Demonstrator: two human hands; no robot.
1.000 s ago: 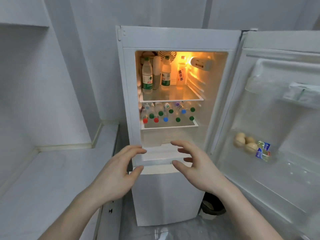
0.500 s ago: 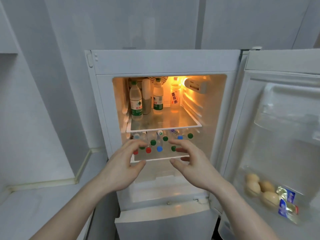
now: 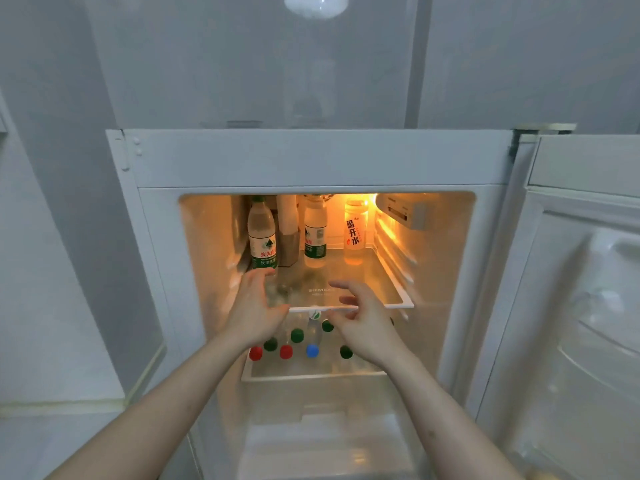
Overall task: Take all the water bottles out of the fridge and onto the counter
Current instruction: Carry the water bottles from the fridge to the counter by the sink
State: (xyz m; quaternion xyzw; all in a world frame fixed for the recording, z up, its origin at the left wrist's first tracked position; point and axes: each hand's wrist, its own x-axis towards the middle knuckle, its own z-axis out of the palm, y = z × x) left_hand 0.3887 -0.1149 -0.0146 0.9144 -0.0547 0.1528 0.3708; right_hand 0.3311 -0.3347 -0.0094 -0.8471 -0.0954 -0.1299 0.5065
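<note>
The fridge [image 3: 311, 157] stands open and lit inside. On its top glass shelf [image 3: 377, 289] stand a green-labelled water bottle [image 3: 262, 237] at the left, a second green-labelled bottle [image 3: 315, 233] in the middle and an orange-lettered bottle [image 3: 355, 230] to the right. The shelf below holds several bottles lying down, their red [image 3: 255, 353], green [image 3: 297, 335] and blue [image 3: 312, 350] caps facing me. My left hand [image 3: 254, 306] reaches in with spread fingers just below the left bottle's base, holding nothing. My right hand [image 3: 363, 320] hovers open at the shelf's front edge.
The fridge door [image 3: 581, 306] hangs open at the right with moulded racks. A pale counter [image 3: 52, 441] lies at the lower left, against the wall. A brown carton [image 3: 289, 247] and a white roll [image 3: 286, 213] stand between the two green-labelled bottles.
Both hands have risen from the lower shelf level up to the top shelf and reached further in. The camera has moved closer to the fridge.
</note>
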